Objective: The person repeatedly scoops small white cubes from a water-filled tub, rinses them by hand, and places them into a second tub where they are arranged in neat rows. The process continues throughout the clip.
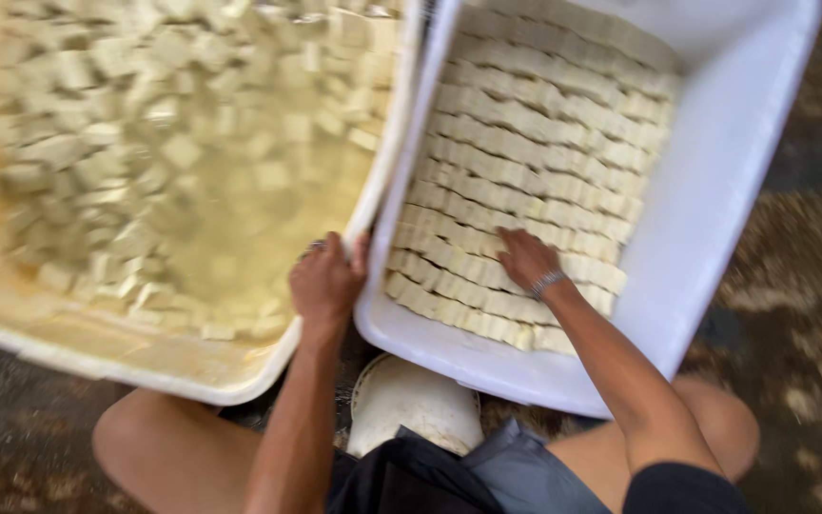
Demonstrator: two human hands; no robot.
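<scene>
Left hand (325,281): clenched on the rim of the cream plastic tub (240,376) of pale cubes in cloudy liquid
Right hand (528,259): released, flat on rows of pale blocks (525,143) inside white plastic tub (715,190)

Smooth white plastic tubs (715,219); matt, pale tofu blocks (525,143).

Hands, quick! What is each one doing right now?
Left hand: closed, gripping the rim of the tub of liquid.
Right hand: open, resting flat on the rows of pale blocks in the white tub.
</scene>
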